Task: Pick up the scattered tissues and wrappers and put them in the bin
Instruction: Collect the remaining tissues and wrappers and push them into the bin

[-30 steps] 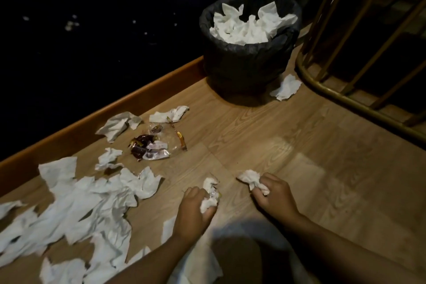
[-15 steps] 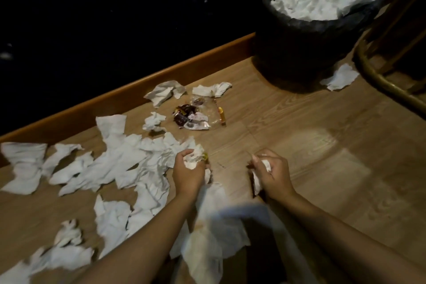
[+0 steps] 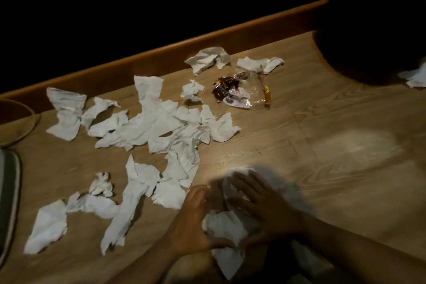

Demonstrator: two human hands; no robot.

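Note:
Both of my hands press together around a wad of white tissues (image 3: pixel 227 226) low in the middle of the head view. My left hand (image 3: pixel 192 221) cups its left side and my right hand (image 3: pixel 260 205), blurred, covers its right side and top. A wide scatter of crumpled tissues (image 3: pixel 161 127) lies on the wooden floor (image 3: pixel 322 127) up and left of my hands. Shiny brown and clear wrappers (image 3: pixel 232 93) lie beyond them. The black bin (image 3: pixel 368 41) fills the top right corner, with white tissues just showing at its top.
A wooden skirting board (image 3: pixel 184 53) runs diagonally behind the litter, with darkness beyond it. One tissue (image 3: pixel 415 78) lies by the bin's base. A grey mat edge (image 3: pixel 9 203) and a curved brown rail (image 3: pixel 25 127) sit at the far left.
My view has swung left, so the bin has slid to the top right corner. My hands, each holding a tissue apart before, have come together around one bundle.

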